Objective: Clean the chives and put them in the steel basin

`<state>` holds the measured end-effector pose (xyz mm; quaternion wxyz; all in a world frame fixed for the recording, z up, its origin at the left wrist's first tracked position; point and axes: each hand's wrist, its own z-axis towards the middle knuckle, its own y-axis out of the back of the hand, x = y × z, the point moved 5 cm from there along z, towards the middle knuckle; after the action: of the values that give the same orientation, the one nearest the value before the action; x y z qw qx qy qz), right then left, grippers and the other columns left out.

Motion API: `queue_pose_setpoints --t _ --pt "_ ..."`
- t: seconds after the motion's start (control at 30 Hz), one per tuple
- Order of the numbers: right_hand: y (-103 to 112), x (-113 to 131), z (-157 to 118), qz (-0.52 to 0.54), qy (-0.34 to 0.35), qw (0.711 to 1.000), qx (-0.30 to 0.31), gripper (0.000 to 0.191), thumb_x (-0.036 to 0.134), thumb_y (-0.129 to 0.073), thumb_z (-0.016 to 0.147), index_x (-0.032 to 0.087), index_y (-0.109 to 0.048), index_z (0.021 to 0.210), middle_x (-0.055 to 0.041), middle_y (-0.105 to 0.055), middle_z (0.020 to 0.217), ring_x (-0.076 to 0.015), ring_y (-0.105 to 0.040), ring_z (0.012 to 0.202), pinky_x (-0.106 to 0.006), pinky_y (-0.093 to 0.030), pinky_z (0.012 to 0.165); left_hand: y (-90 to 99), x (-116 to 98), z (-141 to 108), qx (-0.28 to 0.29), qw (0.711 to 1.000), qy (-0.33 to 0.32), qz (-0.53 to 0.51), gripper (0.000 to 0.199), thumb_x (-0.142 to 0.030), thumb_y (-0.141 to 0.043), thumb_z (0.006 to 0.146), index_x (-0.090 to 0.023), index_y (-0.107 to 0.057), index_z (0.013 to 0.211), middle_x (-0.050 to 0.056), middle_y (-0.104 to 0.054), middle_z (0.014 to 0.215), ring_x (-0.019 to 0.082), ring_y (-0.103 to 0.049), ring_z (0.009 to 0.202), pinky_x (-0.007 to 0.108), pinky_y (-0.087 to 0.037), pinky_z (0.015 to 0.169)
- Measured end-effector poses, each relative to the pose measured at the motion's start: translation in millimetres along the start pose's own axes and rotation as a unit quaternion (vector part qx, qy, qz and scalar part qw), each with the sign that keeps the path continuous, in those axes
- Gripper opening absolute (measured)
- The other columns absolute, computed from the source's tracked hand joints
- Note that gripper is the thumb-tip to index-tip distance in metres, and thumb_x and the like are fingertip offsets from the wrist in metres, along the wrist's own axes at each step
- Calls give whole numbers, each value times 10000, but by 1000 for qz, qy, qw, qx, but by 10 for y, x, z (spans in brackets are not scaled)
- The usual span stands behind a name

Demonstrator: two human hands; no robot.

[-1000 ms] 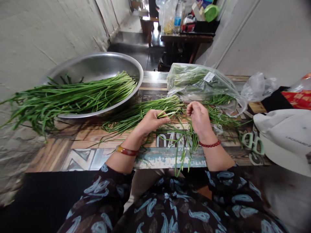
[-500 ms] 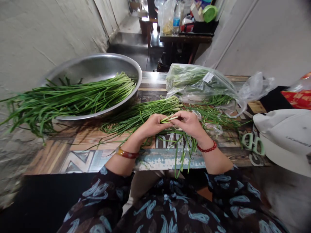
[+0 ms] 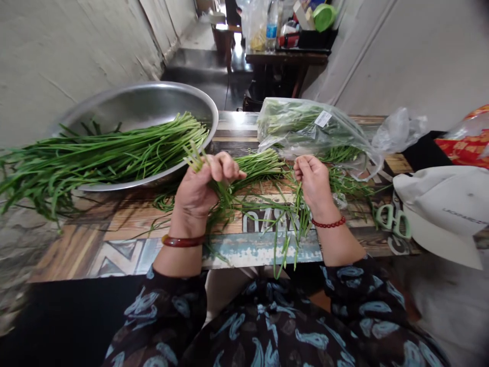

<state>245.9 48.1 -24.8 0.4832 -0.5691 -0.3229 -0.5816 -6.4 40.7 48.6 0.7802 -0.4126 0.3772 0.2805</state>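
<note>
My left hand (image 3: pixel 200 191) is raised beside the steel basin, closed round a few garlic chives (image 3: pixel 194 155) whose pale stem ends stick up past the thumb. My right hand (image 3: pixel 313 178) is apart from it, thumb and fingertips pinched together above loose trimmings (image 3: pixel 282 224); whatever lies in that pinch is too small to make out. Between and behind the hands, a pile of garlic chives (image 3: pixel 263 164) rests on the wooden table (image 3: pixel 126 216). More chives (image 3: pixel 133 153) fill the basin (image 3: pixel 214 109), their leaves hanging over its left rim.
A clear plastic bag (image 3: pixel 305 122) with more greens lies at the back right. Green-handled scissors (image 3: pixel 393 220) and a white cap (image 3: pixel 443 204) are at the right. Walls stand on both sides. Farther off, a small table (image 3: pixel 286 57) carries a bottle (image 3: pixel 271 28) and other items.
My hands were together at the stem ends and have now parted. The left hand moved left and turned up with the chives; the right moved slightly right. The view shifted a little.
</note>
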Motion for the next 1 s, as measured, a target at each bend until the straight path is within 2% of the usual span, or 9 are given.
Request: queue_pose_setpoints --t 0.1,0.17,0.27,0.33,0.5,0.7,0.83,0.9,1.0 --pt "-27 -79 14 -81 17 996 29 219 411 -656 847 194 -676 871 23 -642 727 -84 -532 598 -210 -415 560 80 53 18 -42 996 71 -36 355 -455 -740 816 -187 -555 674 -65 -369 550 45 -289 411 176 -347 408" --pt "-55 -108 18 -172 57 982 58 212 381 -612 876 198 -709 920 0 -683 781 -117 -587 671 -250 -461 646 133 162 17 -73 988 135 4 308 -426 -717 840 -182 -565 732 -88 -313 523 31 -199 390 150 -203 369" --pt "-111 -95 -10 -309 144 935 97 209 326 -573 896 206 -742 927 -45 -734 893 -180 -653 827 -319 -499 795 167 332 7 -93 973 190 91 315 -446 -722 821 -164 -587 788 -103 -291 510 30 -181 402 164 -131 381" --pt "-138 -57 -35 -367 184 904 119 219 299 -549 908 209 -749 907 -67 -746 952 -206 -670 902 -343 -505 852 165 415 4 -91 960 197 175 315 -439 -732 795 -145 -624 819 -99 -328 507 34 -222 420 175 -158 402" --pt "-197 79 10 -476 210 828 210 265 263 -500 939 215 -760 962 -75 -743 972 -220 -675 925 -341 -497 854 159 574 24 -32 908 178 377 256 -340 -631 809 -114 -736 868 -8 -634 661 109 -529 614 219 -405 604" --pt "-282 28 178 -588 205 750 224 259 245 -506 942 215 -764 926 -84 -741 963 -235 -645 909 -342 -453 832 312 763 41 6 810 162 564 218 -232 -622 779 -145 -777 905 56 -762 817 213 -671 795 283 -493 766" --pt "-296 -92 144 -591 211 749 212 191 283 -567 921 222 -748 920 -76 -729 964 -241 -626 913 -347 -435 827 444 779 56 -29 784 137 605 321 -224 -548 850 -173 -763 1083 85 -783 983 242 -700 953 301 -506 872" --pt "-287 -127 111 -575 221 758 214 166 273 -585 908 221 -741 923 -76 -724 979 -244 -620 941 -354 -430 852 481 760 69 -42 784 121 607 370 -231 -521 875 -175 -734 1172 87 -772 1081 249 -694 1025 316 -498 928" --pt "-269 -153 103 -558 225 770 211 138 261 -607 889 217 -733 926 -82 -716 977 -250 -616 941 -368 -434 859 496 724 81 -54 797 120 589 368 -237 -520 876 -156 -743 1157 90 -765 1122 257 -691 1050 335 -493 963"
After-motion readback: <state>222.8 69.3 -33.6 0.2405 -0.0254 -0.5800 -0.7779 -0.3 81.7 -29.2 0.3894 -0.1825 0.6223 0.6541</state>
